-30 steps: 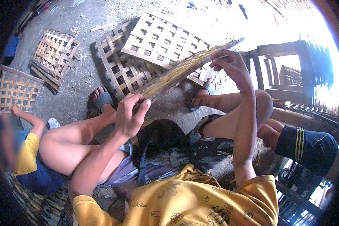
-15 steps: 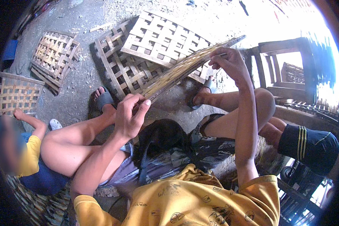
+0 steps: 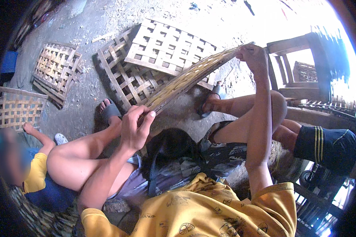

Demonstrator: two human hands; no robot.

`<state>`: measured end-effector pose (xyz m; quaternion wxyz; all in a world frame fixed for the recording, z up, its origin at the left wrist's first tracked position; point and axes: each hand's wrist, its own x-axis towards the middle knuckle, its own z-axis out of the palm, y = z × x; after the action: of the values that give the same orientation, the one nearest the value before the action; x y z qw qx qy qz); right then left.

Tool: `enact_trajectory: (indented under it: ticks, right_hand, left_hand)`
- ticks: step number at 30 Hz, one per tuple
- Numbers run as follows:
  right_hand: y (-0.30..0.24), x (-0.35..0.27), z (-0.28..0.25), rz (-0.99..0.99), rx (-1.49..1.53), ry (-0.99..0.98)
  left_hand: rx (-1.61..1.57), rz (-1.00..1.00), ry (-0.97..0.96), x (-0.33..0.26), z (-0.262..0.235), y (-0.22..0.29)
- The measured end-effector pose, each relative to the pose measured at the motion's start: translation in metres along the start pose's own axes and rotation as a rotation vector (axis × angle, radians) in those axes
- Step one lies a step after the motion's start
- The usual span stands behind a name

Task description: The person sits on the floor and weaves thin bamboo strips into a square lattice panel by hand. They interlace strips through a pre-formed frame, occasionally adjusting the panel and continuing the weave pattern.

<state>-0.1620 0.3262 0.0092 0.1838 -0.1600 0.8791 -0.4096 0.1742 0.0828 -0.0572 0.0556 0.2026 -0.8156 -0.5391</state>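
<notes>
Between my two hands a woven bamboo panel [image 3: 194, 77] is held up slantwise over my legs, seen nearly edge-on, its near end low at the left and its far end higher at the right. My left hand [image 3: 136, 126] pinches the near end, thumb on top of the edge. At the far end, my right hand [image 3: 252, 57] is closed round the panel's corner. Beyond it on the floor lie two more woven panels, a pale one [image 3: 172, 47] resting on top of a browner one [image 3: 126, 73]. The underside of the held panel is hidden.
More woven panels [image 3: 57, 65] lie at the left, one [image 3: 19, 106] beside a person in a yellow sleeve [image 3: 35, 170]. At the right stands a wooden frame [image 3: 292, 67], and below it someone in dark striped shorts [image 3: 324, 146]. A blue container [image 3: 8, 63] sits at the far left.
My right hand has slid outward and up to the panel's far end and closed round it. The panel has turned slightly, showing more of its weave. My left hand keeps its hold.
</notes>
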Motion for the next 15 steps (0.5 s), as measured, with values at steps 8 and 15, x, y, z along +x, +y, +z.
enact_trajectory:
  ticks: [8, 15]
  right_hand:
    - [0.003, -0.006, 0.007, 0.017, 0.036, -0.06]
    - [0.001, -0.001, 0.021, -0.001, 0.233, -0.097]
  left_hand:
    - [-0.015, 0.024, 0.046, 0.002, 0.001, -0.003]
    - [-0.071, -0.051, 0.038, 0.002, 0.0, -0.009]
